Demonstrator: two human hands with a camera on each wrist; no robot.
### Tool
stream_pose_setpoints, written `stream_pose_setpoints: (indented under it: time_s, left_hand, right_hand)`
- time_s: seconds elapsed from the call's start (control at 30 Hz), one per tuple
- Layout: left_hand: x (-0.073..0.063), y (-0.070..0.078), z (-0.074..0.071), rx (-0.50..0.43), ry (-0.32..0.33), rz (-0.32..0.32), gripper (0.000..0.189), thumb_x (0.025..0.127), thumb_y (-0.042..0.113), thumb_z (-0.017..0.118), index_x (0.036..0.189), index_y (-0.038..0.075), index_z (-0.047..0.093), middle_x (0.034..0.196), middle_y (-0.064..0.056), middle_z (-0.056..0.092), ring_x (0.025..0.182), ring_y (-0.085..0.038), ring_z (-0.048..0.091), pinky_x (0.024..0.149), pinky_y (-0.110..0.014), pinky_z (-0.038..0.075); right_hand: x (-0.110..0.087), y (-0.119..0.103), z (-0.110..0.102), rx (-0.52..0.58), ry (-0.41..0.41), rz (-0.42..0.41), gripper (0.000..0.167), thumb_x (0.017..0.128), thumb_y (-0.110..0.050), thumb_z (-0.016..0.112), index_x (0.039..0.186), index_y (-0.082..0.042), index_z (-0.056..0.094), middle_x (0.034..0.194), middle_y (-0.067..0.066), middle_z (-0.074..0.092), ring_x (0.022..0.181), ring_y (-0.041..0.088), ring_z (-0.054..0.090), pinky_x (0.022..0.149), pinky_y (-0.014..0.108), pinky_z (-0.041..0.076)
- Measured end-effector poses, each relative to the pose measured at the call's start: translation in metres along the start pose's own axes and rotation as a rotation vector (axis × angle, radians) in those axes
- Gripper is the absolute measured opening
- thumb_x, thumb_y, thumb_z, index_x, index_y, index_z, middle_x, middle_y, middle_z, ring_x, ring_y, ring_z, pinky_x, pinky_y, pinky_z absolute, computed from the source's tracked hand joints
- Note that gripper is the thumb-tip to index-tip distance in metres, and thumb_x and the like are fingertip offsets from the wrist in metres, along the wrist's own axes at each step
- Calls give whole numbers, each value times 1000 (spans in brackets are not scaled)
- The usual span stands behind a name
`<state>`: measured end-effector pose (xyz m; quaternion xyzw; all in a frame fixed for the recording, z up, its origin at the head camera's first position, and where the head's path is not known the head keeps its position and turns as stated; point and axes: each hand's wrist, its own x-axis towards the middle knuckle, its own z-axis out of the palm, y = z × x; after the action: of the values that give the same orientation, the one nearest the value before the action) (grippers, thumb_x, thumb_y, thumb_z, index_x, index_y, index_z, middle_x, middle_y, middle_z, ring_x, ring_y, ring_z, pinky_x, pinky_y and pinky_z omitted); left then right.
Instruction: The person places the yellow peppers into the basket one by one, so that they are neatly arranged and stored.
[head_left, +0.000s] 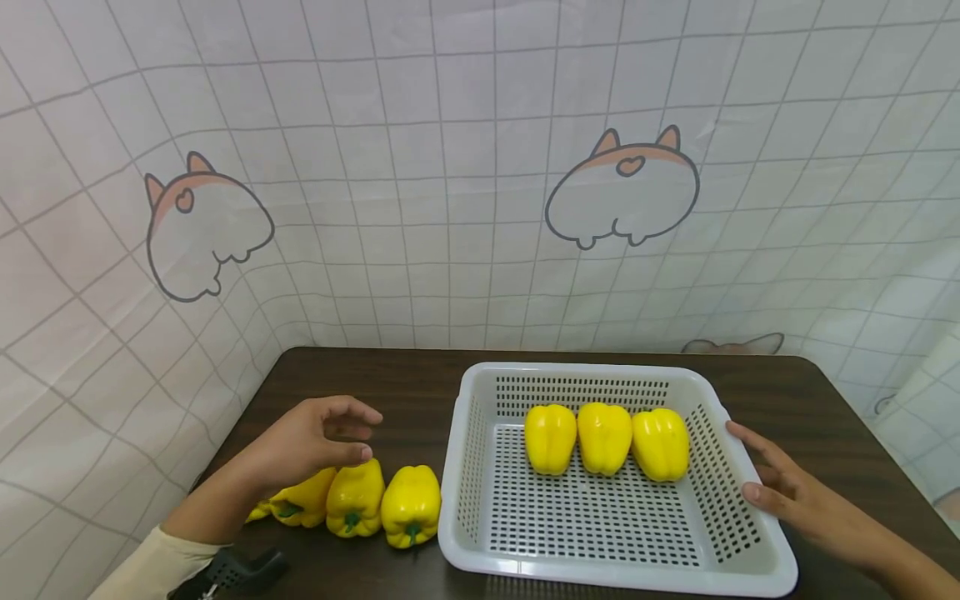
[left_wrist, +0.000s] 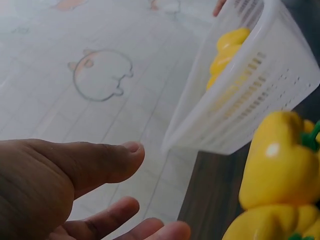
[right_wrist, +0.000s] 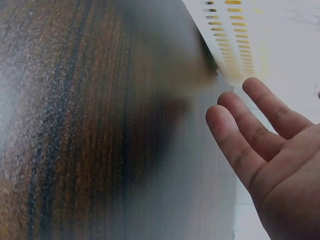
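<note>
My left hand (head_left: 326,437) hovers over a row of yellow bell peppers on the table, its fingers loosely bent and nothing in them. The nearest whole ones are a middle pepper (head_left: 356,500) and a right pepper (head_left: 411,508), stems toward me; those at the left are partly covered by my hand and forearm. Beside them stands a white perforated basket (head_left: 468,500) with three yellow peppers (head_left: 604,440) in a row toward its back. At the basket's right rim is my right hand (head_left: 787,492), fingers extended in the right wrist view; whether the fingertips touch is hard to tell.
The dark wood-grain table (head_left: 390,375) ends in front of a white grid-patterned cloth (head_left: 465,208) that hangs behind and at the sides. A black device (head_left: 247,573) shows beneath my left forearm. The basket's front edge lies near the bottom of the head view.
</note>
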<state>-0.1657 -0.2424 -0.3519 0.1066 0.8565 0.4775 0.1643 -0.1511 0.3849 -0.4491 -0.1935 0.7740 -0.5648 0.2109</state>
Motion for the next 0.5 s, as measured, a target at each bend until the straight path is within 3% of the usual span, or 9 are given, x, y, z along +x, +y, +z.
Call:
stream_pose_setpoints:
  time_s: [0.13, 0.37, 0.5]
  left_hand:
    - [-5, -8, -12, -29, -7, 7, 49, 91, 24, 81, 131, 4, 62, 138, -17, 58, 122, -36, 59, 88, -40, 59]
    - [-16, -23, -33, 30, 27, 13, 51, 92, 28, 79, 134, 4, 61, 135, -17, 61, 120, -35, 62, 90, -42, 58]
    - [-22, -32, -44, 10, 38, 10, 49, 95, 22, 76, 135, 0, 59, 135, -22, 60, 121, -39, 61, 87, -38, 59]
  right_hand:
    - [0, 0, 0, -1, 1, -4, 71, 111, -15, 32, 162, -44, -7, 141, 52, 30, 102, 26, 73, 73, 49, 62]
    - [0, 0, 1, 15, -13, -10, 70, 111, -14, 31, 162, -43, -8, 142, 51, 31, 103, 27, 72, 73, 50, 62]
    - [1, -1, 2, 17, -14, -10, 71, 111, -13, 31, 162, -42, -8, 142, 51, 30, 103, 27, 72, 74, 49, 62]
